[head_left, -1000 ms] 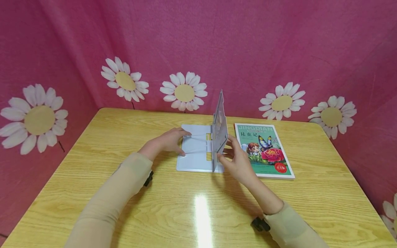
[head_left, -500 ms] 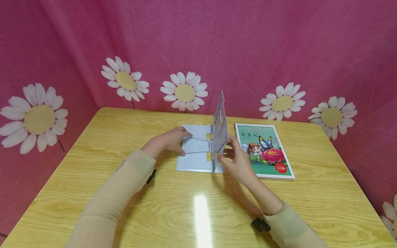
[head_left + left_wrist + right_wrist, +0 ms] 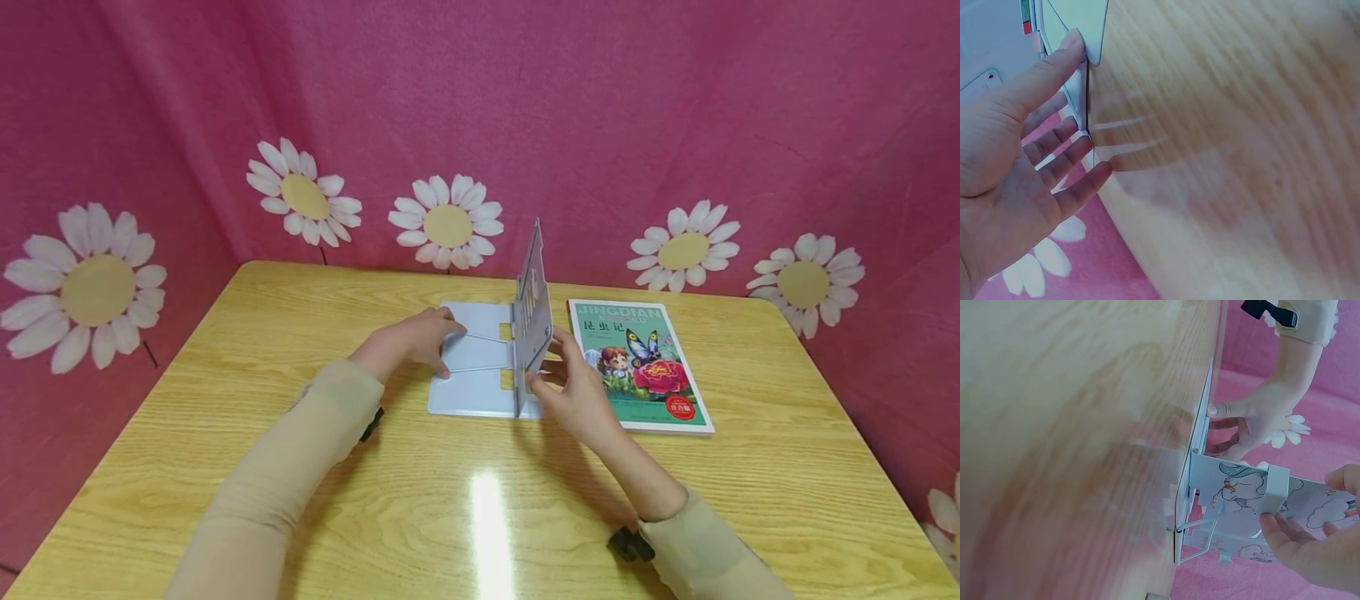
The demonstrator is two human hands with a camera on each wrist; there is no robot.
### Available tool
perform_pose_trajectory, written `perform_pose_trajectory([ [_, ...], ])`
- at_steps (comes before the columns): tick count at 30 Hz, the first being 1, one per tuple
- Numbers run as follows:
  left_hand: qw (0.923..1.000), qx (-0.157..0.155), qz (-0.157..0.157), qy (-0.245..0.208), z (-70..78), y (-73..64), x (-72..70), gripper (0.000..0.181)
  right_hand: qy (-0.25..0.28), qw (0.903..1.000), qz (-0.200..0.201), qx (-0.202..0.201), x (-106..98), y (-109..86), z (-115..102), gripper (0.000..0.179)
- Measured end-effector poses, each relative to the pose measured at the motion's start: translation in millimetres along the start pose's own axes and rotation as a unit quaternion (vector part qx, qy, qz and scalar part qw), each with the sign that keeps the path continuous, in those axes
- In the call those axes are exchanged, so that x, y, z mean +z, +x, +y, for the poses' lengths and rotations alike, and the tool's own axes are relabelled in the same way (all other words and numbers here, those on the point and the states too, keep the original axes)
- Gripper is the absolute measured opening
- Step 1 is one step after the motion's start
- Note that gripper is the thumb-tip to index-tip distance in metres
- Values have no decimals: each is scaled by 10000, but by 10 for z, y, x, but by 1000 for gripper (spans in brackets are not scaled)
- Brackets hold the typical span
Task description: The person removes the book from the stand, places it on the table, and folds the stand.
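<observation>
A white metal book stand point(image 3: 472, 393) lies with its base flat on the table, its panel point(image 3: 534, 312) upright. Unicorns and a rainbow decorate the panel in the right wrist view, where a white clip point(image 3: 1276, 487) sits over its edge. My left hand point(image 3: 415, 340) holds the base's left end, thumb and fingers on either side of its middle flap; in the left wrist view the thumb point(image 3: 1063, 53) presses the edge. My right hand point(image 3: 576, 392) grips the panel from the right, index fingertip at the clip. Some right fingers are hidden behind the panel.
A green children's book point(image 3: 637, 358) with a butterfly cover lies just right of the stand, close behind my right hand. The wooden table point(image 3: 337, 533) ends at a pink curtain point(image 3: 480, 100) with white flowers, which surrounds its back and sides.
The flap between the left fingers has settled down onto the base, and the left hand has shifted slightly right. My right hand and the panel stay put.
</observation>
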State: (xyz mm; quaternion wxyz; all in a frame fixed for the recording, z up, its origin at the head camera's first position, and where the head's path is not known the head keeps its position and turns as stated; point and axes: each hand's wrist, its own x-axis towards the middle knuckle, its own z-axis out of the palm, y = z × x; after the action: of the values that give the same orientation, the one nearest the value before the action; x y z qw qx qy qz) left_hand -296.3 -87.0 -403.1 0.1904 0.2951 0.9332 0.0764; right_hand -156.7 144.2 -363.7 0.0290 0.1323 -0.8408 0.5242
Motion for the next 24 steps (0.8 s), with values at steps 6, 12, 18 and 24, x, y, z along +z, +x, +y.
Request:
perform_pose_trajectory([
  [6,9986,69,335,-398,-66,-40,64,88,113,9999,21,-110,23,64,269,64],
  [12,9875,225,839,-1317,-204,-143,166,91,88,9997,88,-222,51,92,331,62],
  [18,9733,260,1421,-1784,-241,-288,180,85,-69,9992,75,-397,91,115,309,62],
  [24,9597,283,1889,-2059,-133,-434,113,77,-250,9978,114,-604,120,145,286,62],
])
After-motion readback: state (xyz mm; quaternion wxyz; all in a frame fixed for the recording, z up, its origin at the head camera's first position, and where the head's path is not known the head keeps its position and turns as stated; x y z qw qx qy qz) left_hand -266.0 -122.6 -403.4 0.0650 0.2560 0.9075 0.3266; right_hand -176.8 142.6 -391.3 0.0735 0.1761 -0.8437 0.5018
